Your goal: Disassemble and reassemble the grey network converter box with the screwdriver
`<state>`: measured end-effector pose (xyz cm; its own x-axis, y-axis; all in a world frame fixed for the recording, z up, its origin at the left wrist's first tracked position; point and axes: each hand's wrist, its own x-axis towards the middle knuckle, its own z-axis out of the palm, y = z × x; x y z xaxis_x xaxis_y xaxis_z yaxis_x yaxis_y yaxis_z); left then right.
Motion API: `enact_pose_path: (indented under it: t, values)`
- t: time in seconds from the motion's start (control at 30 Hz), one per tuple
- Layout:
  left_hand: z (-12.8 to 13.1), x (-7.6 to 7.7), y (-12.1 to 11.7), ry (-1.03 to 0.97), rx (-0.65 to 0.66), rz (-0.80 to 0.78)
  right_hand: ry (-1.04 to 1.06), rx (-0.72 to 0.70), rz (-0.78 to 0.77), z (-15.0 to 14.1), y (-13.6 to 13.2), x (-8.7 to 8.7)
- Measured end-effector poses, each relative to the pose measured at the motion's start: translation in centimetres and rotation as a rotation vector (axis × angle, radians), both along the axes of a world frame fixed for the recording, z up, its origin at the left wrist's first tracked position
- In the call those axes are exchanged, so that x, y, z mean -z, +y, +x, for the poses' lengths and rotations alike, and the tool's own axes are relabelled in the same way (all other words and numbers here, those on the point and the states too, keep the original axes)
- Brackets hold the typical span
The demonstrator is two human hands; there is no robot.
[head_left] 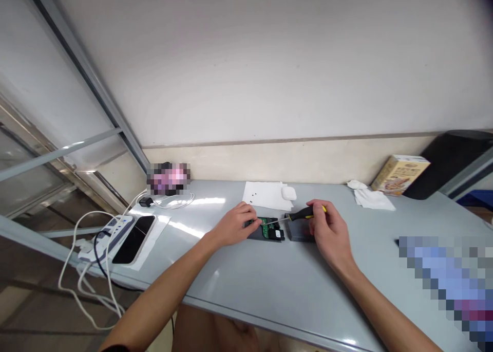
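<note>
In my right hand [330,234] is a black and yellow screwdriver [300,215], held nearly level, its shaft pointing left. The tip reaches a green circuit board [265,229] in a small opened black device [276,235] on the table. My left hand [239,223] rests over the device's left end, thumb and fingertips pinched together close to the tip. What they pinch, if anything, is too small to make out. A dark grey box-like piece [298,232] lies just right of the device, partly hidden under my right hand.
Behind the device are white paper [262,195] with several tiny dark bits and a white case [288,193]. Left lie a phone [134,240], a power strip [103,239] and cables. Right stand crumpled tissues [373,198], a yellow box [400,174] and a black object [450,159].
</note>
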<state>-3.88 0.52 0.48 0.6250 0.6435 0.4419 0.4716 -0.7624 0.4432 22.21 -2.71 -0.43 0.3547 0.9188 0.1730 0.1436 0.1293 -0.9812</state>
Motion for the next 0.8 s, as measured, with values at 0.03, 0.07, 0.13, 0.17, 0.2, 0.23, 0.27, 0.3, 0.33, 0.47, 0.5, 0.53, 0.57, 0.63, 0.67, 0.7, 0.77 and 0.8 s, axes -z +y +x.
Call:
enact_pose_path:
  t: [0.03, 0.07, 0.13, 0.17, 0.2, 0.23, 0.27, 0.3, 0.33, 0.47, 0.5, 0.53, 0.57, 0.63, 0.67, 0.7, 0.77, 0.8]
  values:
    - [0.0, 0.0, 0.0, 0.0, -0.001, 0.003, -0.002, 0.0, -0.005, 0.0, 0.0, 0.0]
    - [0.0, 0.0, 0.0, 0.0, -0.004, 0.004, -0.001, 0.001, -0.011, 0.0, 0.0, 0.0]
    - [0.0, 0.0, 0.0, 0.0, -0.008, 0.002, 0.004, -0.002, -0.024, 0.0, -0.1, 0.0]
    - [0.0, 0.1, 0.0, -0.001, -0.01, -0.002, 0.004, -0.001, -0.028, 0.0, -0.1, -0.1]
    - [0.0, 0.1, 0.0, -0.004, -0.014, -0.007, 0.005, -0.001, -0.032, 0.0, -0.2, -0.1]
    - [0.0, 0.1, 0.0, -0.009, -0.019, -0.011, 0.005, -0.002, -0.032, 0.0, -0.2, -0.1]
    - [0.0, 0.1, -0.1, -0.015, -0.024, -0.012, 0.005, -0.004, -0.032, 0.0, -0.2, -0.1]
    - [0.0, 0.1, -0.1, -0.022, -0.027, -0.011, 0.005, -0.004, -0.031, 0.0, -0.2, -0.1]
    - [0.0, 0.1, -0.1, -0.031, -0.03, -0.008, 0.005, -0.004, -0.029, 0.0, -0.1, -0.1]
    - [0.0, 0.1, -0.2, -0.077, -0.034, 0.001, -0.005, -0.001, -0.02, -0.1, -0.2, -0.3]
    - [0.0, 0.1, -0.2, -0.084, -0.041, 0.004, -0.011, 0.0, -0.017, -0.1, -0.2, -0.3]
    - [0.0, 0.2, -0.1, -0.089, -0.05, 0.008, -0.02, 0.001, -0.014, -0.1, -0.2, -0.4]
    - [0.0, 0.3, -0.1, -0.091, -0.061, 0.014, -0.028, 0.004, -0.009, -0.2, -0.2, -0.5]
    - [-0.1, 0.5, 0.1, -0.1, -0.084, 0.027, -0.044, 0.009, 0.004, -0.1, -0.2, -0.5]
    - [-0.2, 0.7, 0.2, -0.109, -0.095, 0.034, -0.051, 0.012, 0.007, -0.1, -0.2, -0.5]
    - [-0.3, 0.8, 0.3, -0.117, -0.106, 0.036, -0.057, 0.014, 0.008, -0.1, -0.2, -0.5]
    - [-0.4, 1.0, 0.5, -0.131, -0.127, 0.028, -0.069, 0.016, 0.005, 0.1, 0.0, -0.2]
    - [-0.5, 1.1, 0.6, -0.135, -0.135, 0.019, -0.074, 0.017, 0.003, 0.2, 0.0, -0.1]
